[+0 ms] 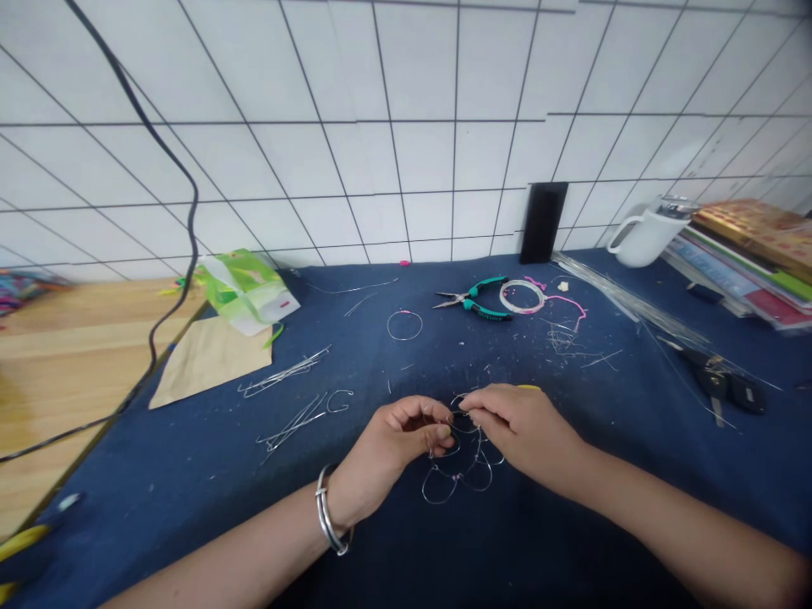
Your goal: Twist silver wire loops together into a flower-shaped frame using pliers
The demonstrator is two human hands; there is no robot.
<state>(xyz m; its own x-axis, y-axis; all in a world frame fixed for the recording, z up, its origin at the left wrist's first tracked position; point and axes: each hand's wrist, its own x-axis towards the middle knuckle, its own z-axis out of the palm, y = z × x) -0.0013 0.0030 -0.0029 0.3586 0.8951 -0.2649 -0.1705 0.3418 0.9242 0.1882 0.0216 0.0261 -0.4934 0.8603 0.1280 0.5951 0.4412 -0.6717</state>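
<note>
Both hands meet over a flower-shaped wire frame (pixel 440 502), made of several thin silver loops joined around a ring with small pink bindings. My left hand (pixel 406 436), with silver bangles at the wrist, pinches the frame's left side between thumb and fingers. On the upper right side, my right hand (pixel 517 423) has its thumb and fingertips closed on the wire. Its fingers hide part of the loops there. Beyond the hands lies a separate wire ring (pixel 404 339) with a pink binding at its top.
Needle-nose pliers (pixel 469 300) lie near a white coil (pixel 502 296) with pink thread. Bent wires (pixel 285 372) and hooked wires (pixel 298 423) lie at left, straight wires (pixel 634 304) at right. Around are keys (pixel 716 385), a mug (pixel 650 239), books (pixel 729 279), a green bag (pixel 244 283) and a black phone-like slab (pixel 544 223).
</note>
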